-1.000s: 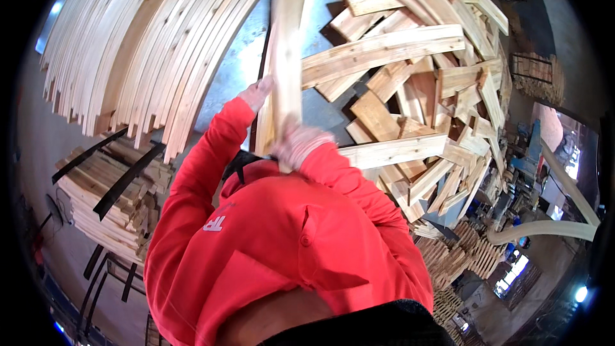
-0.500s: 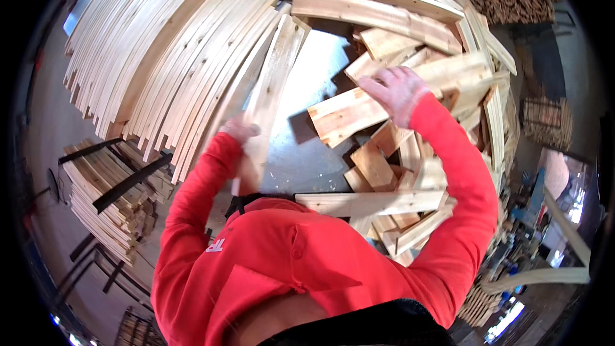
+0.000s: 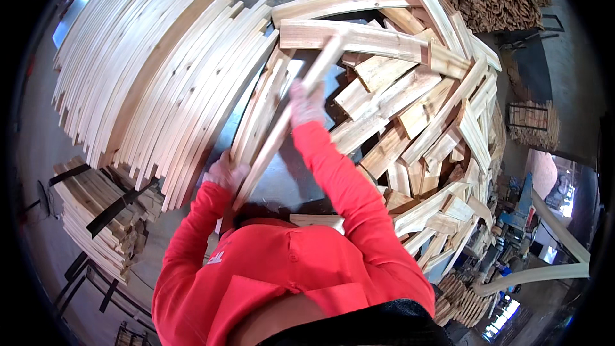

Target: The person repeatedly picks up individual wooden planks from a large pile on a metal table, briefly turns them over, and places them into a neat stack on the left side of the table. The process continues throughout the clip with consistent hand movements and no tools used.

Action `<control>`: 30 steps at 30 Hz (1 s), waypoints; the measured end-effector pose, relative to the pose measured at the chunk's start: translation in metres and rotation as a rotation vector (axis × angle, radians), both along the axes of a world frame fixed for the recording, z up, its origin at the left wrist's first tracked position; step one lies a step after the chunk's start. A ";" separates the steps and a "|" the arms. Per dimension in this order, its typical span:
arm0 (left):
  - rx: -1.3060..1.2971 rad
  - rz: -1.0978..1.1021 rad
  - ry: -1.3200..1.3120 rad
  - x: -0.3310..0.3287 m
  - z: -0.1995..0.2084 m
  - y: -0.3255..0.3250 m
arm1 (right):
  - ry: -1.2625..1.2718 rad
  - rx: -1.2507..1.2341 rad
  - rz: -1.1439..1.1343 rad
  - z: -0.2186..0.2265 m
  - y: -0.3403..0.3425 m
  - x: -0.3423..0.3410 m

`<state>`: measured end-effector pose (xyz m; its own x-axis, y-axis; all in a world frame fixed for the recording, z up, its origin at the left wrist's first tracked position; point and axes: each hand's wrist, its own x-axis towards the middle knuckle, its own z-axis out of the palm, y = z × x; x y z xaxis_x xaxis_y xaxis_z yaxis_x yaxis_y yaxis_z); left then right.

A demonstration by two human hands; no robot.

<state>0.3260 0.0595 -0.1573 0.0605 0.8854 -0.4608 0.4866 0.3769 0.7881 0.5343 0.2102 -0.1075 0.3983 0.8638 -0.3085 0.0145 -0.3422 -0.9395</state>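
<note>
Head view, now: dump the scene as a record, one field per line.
left hand: at the near ends of the middle boards; grip unclear
right hand: fingers around a slanted board, partly blurred
left side: board row, long pieces side by side
right side: loose pile, boards crossing at many angles
surface: grey tabletop, showing between row and pile
lower left: another board stack with dark bars
clothing: red top, long sleeves
</note>
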 end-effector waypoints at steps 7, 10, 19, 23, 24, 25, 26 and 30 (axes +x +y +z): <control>-0.039 -0.012 0.045 0.030 -0.003 -0.028 | 0.682 -0.120 -0.499 -0.009 0.127 0.053; -0.164 -0.013 0.038 0.035 0.042 -0.018 | 0.925 0.218 -0.500 -0.023 0.192 0.089; -0.179 -0.015 0.372 -0.005 0.071 0.010 | 0.671 0.458 0.053 0.144 0.070 0.089; -0.092 -0.013 0.343 -0.016 0.061 0.028 | 0.089 -0.064 0.016 0.053 -0.108 0.025; -0.096 -0.073 0.401 -0.018 0.062 0.031 | -0.104 -0.199 0.174 0.015 -0.142 0.012; -0.087 -0.116 0.431 -0.020 0.052 0.030 | -0.281 -0.303 0.371 -0.015 -0.168 -0.004; -0.058 -0.113 0.412 -0.019 0.054 0.029 | -0.524 -0.300 0.762 -0.045 -0.179 -0.018; 0.211 -0.209 0.390 -0.009 0.042 0.001 | 0.015 -0.185 0.771 -0.049 -0.185 -0.059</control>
